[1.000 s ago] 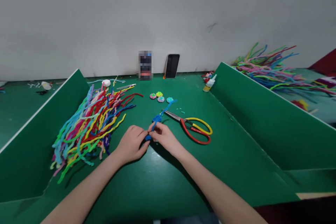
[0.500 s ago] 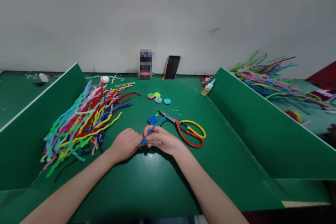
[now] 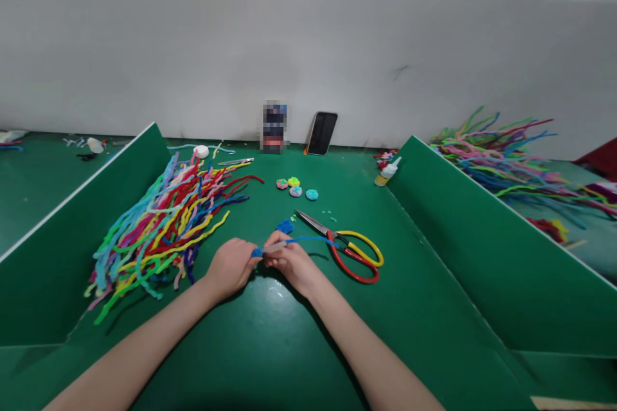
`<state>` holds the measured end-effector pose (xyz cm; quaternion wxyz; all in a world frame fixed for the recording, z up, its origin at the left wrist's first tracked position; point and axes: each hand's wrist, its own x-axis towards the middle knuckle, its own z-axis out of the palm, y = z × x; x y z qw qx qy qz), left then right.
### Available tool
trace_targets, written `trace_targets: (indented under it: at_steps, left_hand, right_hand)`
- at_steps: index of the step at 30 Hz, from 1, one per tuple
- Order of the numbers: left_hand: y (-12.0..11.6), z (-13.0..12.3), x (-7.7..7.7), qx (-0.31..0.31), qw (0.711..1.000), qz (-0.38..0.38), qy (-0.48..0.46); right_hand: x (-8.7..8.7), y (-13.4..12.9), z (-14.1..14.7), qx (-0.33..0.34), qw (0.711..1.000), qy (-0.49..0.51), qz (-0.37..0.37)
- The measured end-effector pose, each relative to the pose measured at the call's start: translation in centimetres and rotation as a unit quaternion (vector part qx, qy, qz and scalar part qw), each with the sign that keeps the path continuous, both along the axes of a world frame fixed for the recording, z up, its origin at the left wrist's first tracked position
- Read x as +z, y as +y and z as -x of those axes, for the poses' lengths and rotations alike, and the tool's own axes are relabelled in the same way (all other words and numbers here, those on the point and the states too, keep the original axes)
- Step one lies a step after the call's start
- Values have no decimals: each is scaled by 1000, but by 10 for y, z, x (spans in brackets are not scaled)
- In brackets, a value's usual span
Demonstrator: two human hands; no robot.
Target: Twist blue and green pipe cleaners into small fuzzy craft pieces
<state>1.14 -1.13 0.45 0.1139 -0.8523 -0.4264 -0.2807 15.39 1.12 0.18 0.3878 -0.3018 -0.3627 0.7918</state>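
Note:
My left hand (image 3: 234,268) is closed, pinching a small coil of blue pipe cleaner (image 3: 257,252) wound round a pale, thin rod (image 3: 274,246). Close beside it, my right hand (image 3: 292,263) has its fingers closed at the rod. From there the free end of the blue pipe cleaner stretches right, reaching over the scissors (image 3: 355,255), which have one red and one yellow handle. A blue fuzzy piece (image 3: 285,226) lies just beyond my right fingers, partly hidden by them. Several small coloured flower-like discs (image 3: 295,191) lie farther back.
Left of my hands lies a big pile of multicoloured pipe cleaners (image 3: 159,218). Tweezers (image 3: 236,161) and a white round lid (image 3: 201,151) are behind it. A phone (image 3: 322,133) leans on the back wall, and a glue bottle (image 3: 387,171) stands by the right green divider (image 3: 482,250).
The free end of the blue pipe cleaner has swung from pointing up and away to stretching right. My right hand has shifted slightly on the rod. The camera view has tilted up slightly.

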Motion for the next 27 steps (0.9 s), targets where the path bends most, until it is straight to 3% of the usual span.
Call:
trace_targets:
  at_steps: [8, 16, 20, 27]
  left_hand:
    - [2, 4, -7, 102, 989, 108, -16]
    - [4, 4, -5, 146, 958, 245, -20]
    - [4, 4, -4, 126, 957, 257, -47]
    - [2, 4, -5, 107, 966, 237, -1]
  right_hand:
    - [0, -3, 2, -60, 972, -174, -147]
    - [-4, -8, 5, -126, 867, -327, -355]
    - [-7, -8, 3, -130, 814, -359, -438]
    - [-2, -12, -2, -99, 750, -431, -492]
